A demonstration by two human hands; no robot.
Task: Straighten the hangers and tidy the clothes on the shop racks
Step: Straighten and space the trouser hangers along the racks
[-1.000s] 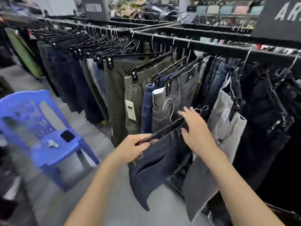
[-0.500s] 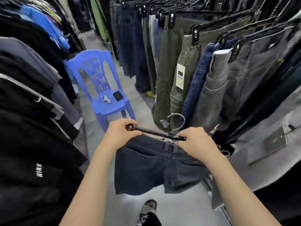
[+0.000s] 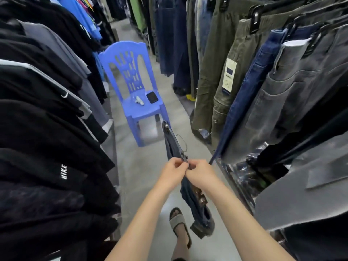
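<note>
Head view: the person stands in a narrow aisle, holding a black clip hanger (image 3: 172, 134) out in front, turned end-on so it runs away from the camera toward a blue plastic chair (image 3: 131, 80). The left hand (image 3: 173, 173) and right hand (image 3: 202, 174) meet at the hanger's near end. Both have their fingers curled in a tight pinch where the clip bites the waistband. Which fingertips are on plastic and which on cloth cannot be told.

The dark denim shorts (image 3: 201, 215) are off the rack and in the hands. They are bunched along the hanger's bar and sag in a twisted fold between the forearms, down toward the sandalled foot (image 3: 178, 222). The cloth looks limp and uneven, with a brown label showing and the hem drooping lower at the near side.

The step in hand seems to be resetting the near clip so the waistband sits square. Next, the waistband probably needs pulling taut along the bar and both clips checked. Then the wire hook (image 3: 186, 146) must be turned upward and lifted back among the hanging trousers (image 3: 301, 81) on the right. Dark tops (image 3: 47, 129) fill the left rack. A phone (image 3: 152, 97) lies on the chair seat.
</note>
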